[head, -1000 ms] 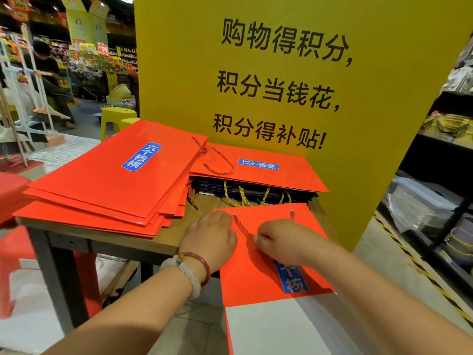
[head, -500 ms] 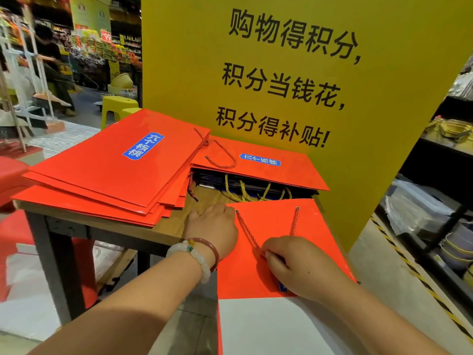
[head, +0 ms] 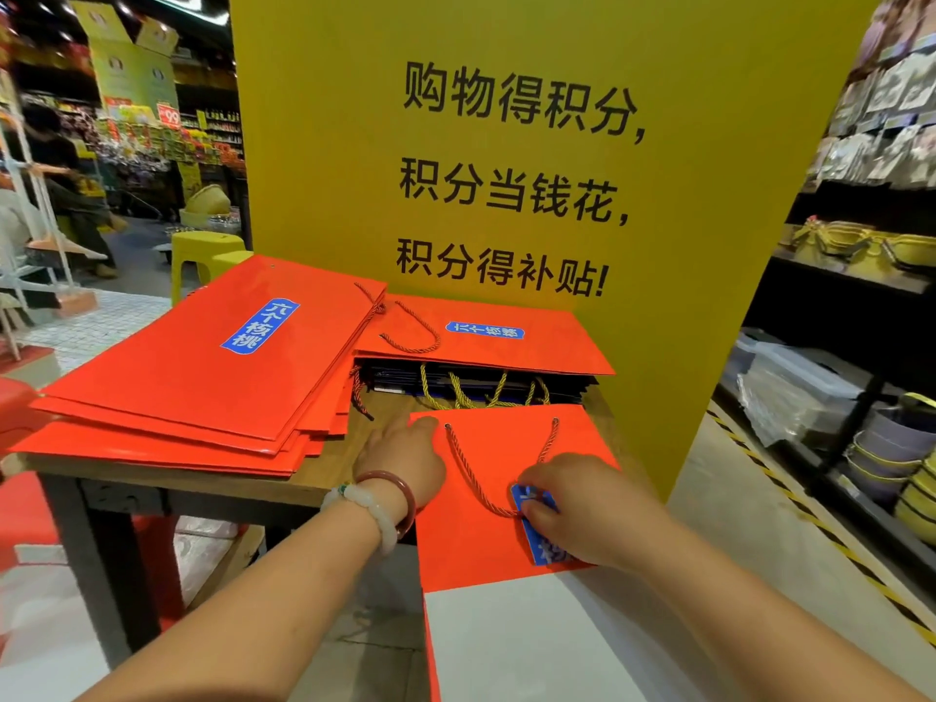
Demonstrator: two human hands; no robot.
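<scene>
Yellow board (head: 709,245) walls off the back, tight behind the rear bag pile (head: 481,347). Red bag stack (head: 177,397) blocks the table (head: 243,481) on the left. Narrow bare strip between stack and near bag (head: 486,448); left hand (head: 400,458) fills it. Open floor on the right, shelves (head: 835,347) well apart.

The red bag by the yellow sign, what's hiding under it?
Under the red bag a pile of dark bags with yellow rope handles pokes out in front. It covers the rest, so their number cannot be seen.
</scene>
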